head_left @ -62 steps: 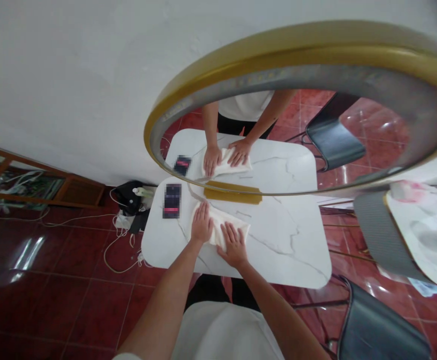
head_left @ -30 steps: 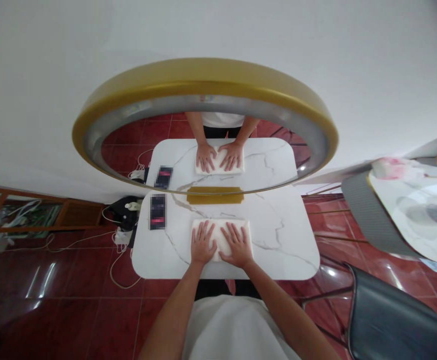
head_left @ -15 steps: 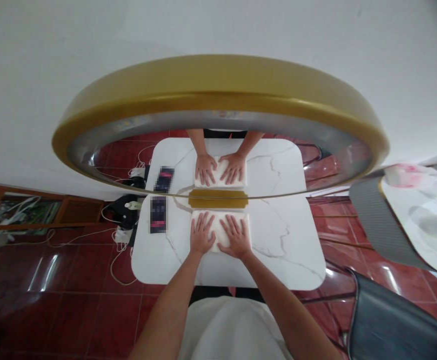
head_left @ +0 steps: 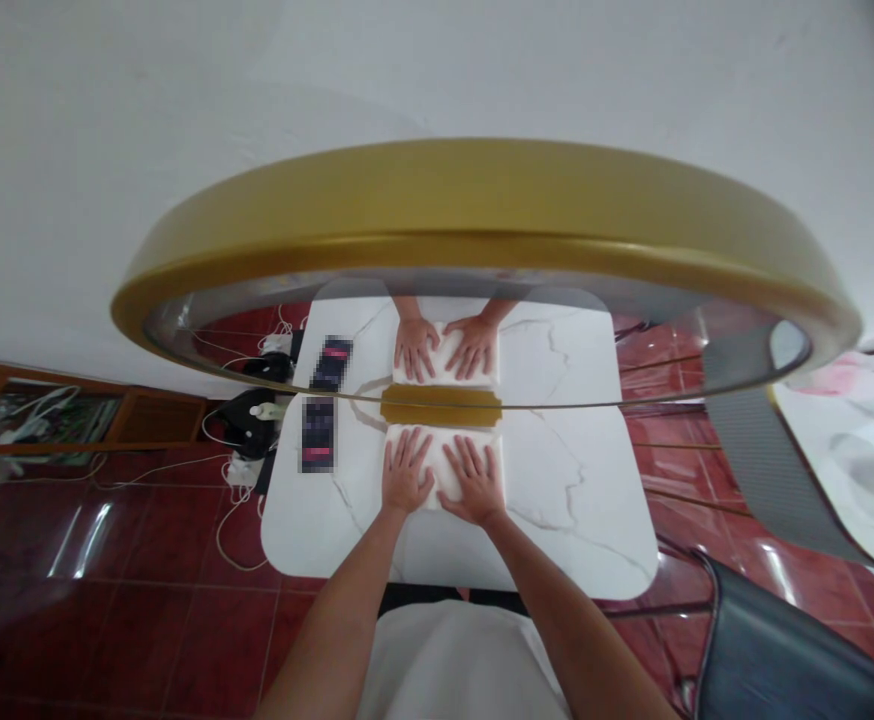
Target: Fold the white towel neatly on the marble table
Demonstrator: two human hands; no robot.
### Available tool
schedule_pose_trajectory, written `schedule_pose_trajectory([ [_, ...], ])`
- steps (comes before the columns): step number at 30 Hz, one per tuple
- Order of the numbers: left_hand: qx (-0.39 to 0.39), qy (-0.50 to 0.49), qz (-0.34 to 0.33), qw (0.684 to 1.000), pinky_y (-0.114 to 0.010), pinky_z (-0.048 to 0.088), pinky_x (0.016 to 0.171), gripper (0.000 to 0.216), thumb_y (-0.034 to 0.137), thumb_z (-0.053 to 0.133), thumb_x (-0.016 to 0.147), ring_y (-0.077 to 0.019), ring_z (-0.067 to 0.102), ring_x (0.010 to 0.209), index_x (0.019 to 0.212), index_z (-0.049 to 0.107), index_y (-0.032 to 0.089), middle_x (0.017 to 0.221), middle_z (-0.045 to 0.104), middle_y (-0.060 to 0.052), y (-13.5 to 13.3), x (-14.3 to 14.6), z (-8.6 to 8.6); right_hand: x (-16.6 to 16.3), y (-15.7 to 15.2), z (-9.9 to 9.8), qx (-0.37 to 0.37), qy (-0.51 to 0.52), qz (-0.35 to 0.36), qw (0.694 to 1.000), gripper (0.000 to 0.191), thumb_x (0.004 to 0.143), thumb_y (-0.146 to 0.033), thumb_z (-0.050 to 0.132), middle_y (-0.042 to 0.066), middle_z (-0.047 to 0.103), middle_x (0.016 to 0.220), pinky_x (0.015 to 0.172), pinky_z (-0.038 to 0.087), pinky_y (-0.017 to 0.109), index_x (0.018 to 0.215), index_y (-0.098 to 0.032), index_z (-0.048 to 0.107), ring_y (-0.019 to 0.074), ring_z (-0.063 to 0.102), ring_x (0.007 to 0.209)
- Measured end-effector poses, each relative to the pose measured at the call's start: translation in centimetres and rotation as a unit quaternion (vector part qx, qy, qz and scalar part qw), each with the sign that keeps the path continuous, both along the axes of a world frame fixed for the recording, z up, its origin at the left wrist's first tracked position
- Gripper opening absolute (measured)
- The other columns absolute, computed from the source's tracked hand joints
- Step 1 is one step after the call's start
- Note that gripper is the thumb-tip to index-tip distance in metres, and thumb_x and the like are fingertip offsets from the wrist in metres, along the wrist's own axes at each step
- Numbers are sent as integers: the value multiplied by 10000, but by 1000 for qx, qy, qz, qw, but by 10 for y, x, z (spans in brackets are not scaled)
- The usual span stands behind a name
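A white, padded rectangular piece [head_left: 435, 462], perhaps a folded cloth or small cushion, lies flat on the white marbled table [head_left: 542, 545] just before the mirror's foot. On its left half rests my left hand [head_left: 407, 472], palm down with the fingers spread. My right hand [head_left: 473, 478] lies the same way on the right half. Neither hand grasps anything; both press or rest on top. Their reflection shows in the round mirror [head_left: 557, 330], and the palms' undersides are hidden.
The mirror has a thick gold frame [head_left: 482, 190] and a gold base [head_left: 441, 405]. A dark, blurred-out item [head_left: 318, 435] lies at the table's left. A black chair [head_left: 782, 640] stands at the right, near another table [head_left: 857, 450]. Cables [head_left: 238, 480] hang at the left.
The camera view has shifted slightly, so the mirror's frame appears lower and wider. Both hands stay flat on the white piece, with barely any movement.
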State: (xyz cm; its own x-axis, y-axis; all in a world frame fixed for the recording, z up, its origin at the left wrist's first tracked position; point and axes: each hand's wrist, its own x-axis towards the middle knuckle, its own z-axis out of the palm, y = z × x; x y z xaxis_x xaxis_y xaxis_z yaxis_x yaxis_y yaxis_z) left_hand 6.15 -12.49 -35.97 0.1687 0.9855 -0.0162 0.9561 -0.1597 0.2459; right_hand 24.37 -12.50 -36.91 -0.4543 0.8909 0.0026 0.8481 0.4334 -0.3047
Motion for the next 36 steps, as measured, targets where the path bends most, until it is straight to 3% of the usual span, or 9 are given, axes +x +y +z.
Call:
schedule_pose_trajectory([
  [21,21,-24,-1,999,-485,57,1158,640,331,469,852,-245,174,1411,1451,244,314,1524,228,20,-10,1,-1,0,-16,2,15,-37,-1,999,863,802,-529,478,62,112,1544,1117,25,541,1486,-214,57,324,107,1402],
  [36,9,-45,-1,999,-513,102,1144,665,295,471,838,-256,176,1409,1457,228,296,1521,244,0,-99,19,3,18,-106,4,16,-38,10,999,850,786,-461,511,113,161,1529,1102,72,576,1486,-201,106,328,156,1394],
])
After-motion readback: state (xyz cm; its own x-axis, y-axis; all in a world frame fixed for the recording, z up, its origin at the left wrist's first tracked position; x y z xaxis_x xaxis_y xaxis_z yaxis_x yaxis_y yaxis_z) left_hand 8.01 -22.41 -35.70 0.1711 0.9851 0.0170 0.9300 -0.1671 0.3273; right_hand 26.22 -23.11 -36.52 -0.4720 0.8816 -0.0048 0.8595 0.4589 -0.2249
